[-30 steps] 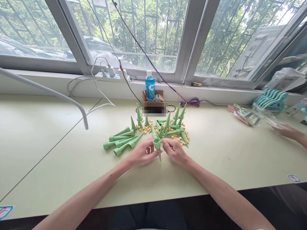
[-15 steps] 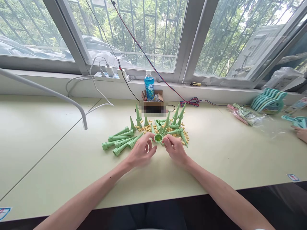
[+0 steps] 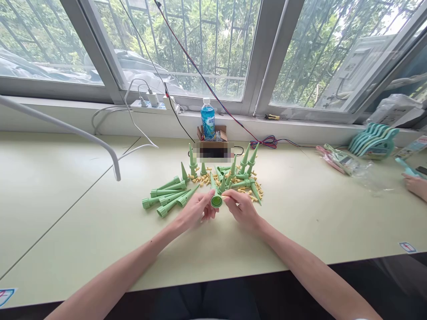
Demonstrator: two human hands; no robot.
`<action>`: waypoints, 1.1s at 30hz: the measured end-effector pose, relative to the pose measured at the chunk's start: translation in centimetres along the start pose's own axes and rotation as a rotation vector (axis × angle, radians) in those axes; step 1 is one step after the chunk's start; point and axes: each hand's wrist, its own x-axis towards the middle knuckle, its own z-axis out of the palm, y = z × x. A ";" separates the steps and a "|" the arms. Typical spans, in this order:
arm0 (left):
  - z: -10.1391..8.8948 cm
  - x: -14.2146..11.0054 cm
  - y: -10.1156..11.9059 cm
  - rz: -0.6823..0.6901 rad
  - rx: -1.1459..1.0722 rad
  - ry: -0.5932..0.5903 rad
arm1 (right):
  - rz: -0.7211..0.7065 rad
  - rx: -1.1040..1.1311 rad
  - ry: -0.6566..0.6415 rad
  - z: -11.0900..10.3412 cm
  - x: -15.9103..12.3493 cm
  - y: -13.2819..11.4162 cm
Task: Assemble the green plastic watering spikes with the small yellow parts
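My left hand (image 3: pixel 199 208) is closed around a green plastic plant-watering spike (image 3: pixel 216 201), its round open end facing me. At the spike's right side my right hand (image 3: pixel 240 205) pinches a small yellow plastic valve (image 3: pixel 224 197), mostly hidden by the fingers. Just beyond my hands lies a heap of small yellow valves (image 3: pixel 201 179). Green spikes (image 3: pixel 245 160) stand point-up among them, and others lie across the heap. Several more spikes (image 3: pixel 168 196) lie on their sides to the left of my left hand.
Behind the heap, a blue bottle (image 3: pixel 208 120) stands in a small cardboard box (image 3: pixel 224 131). A white lamp arm or tube (image 3: pixel 100 142) reaches in from the left. Coiled red-and-blue wire (image 3: pixel 268 141) lies at the back. Another person's hand (image 3: pixel 415 184) is at far right, near turquoise plastic pieces (image 3: pixel 373 141).
The spike has tipped and come slightly lower and nearer, and my left fingers have wrapped under it. My right hand has moved a little left, bringing the yellow valve against the spike's side.
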 end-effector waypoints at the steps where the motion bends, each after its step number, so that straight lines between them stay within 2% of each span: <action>1: -0.1 0.0 0.0 -0.003 -0.025 -0.017 | -0.007 -0.001 -0.004 0.0 0.0 0.0; 6: -0.7 0.4 -0.3 0.032 -0.115 -0.078 | -0.039 -0.010 -0.024 -0.1 0.0 0.2; 9: -0.9 0.4 -0.3 0.063 -0.090 -0.096 | -0.032 -0.012 -0.038 0.0 0.0 0.4; 14: -0.7 0.1 -0.2 0.134 0.115 -0.048 | 0.032 -0.013 -0.042 0.1 0.0 0.3; 20: -0.6 0.3 -0.9 0.360 0.387 0.001 | 0.086 -0.008 -0.054 0.0 0.0 0.2; 24: -0.7 0.4 -1.4 0.439 0.473 -0.017 | 0.101 -0.015 -0.049 0.1 0.0 0.3; 27: -0.6 0.5 -1.5 0.486 0.505 0.035 | 0.096 -0.024 -0.033 0.2 0.0 0.3; 30: -0.3 0.5 -1.6 0.485 0.482 0.116 | 0.095 -0.024 -0.001 0.2 0.1 0.2; 33: 0.0 0.3 -1.5 0.420 0.382 0.141 | 0.092 -0.023 0.045 0.2 0.1 0.3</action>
